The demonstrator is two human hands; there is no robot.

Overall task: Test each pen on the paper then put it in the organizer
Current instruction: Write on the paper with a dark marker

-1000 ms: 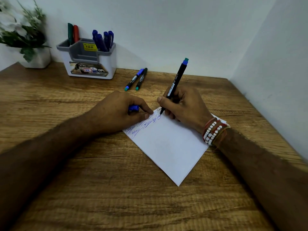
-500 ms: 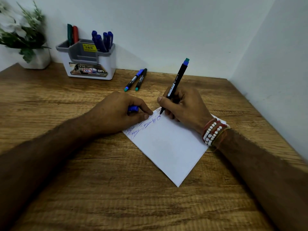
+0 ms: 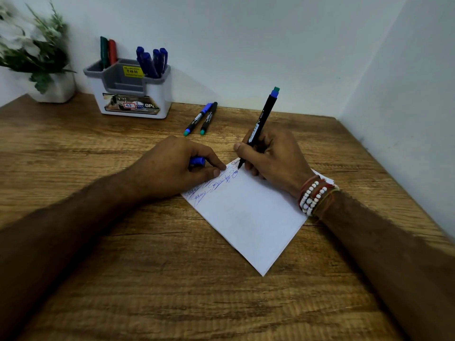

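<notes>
In the right hand, a black pen with a blue and green top end, pinched between thumb and curled fingers. Leans away toward the back wall, tip down on the far corner of the paper. Beaded bracelets at that wrist, lying over the sheet's right edge.

In the left hand, a blue cap, tucked inside curled fingers. Thumb and forefinger tips on the paper's left edge, against the wooden table. Blue scribbles along that edge, between the two hands.

Paper set cornerwise, near corner pointing at the front of the table, most of the sheet blank.

Beyond the hands, flat on the wood and apart from the paper: a blue-capped pen and a second pen, side by side, almost touching, green ends toward the hands.

Farther back on the left, against the wall, a white and grey organizer. Blue markers upright in its right compartment, a green marker and a red marker in its left.

Left of it, near but apart, a white pot of green leaves at the table's back corner.

Right table edge close along the side wall, just beyond the right forearm. A stretch of wood grain between left hand and organizer, and a wide band of it from the paper's near corner to the front edge.
</notes>
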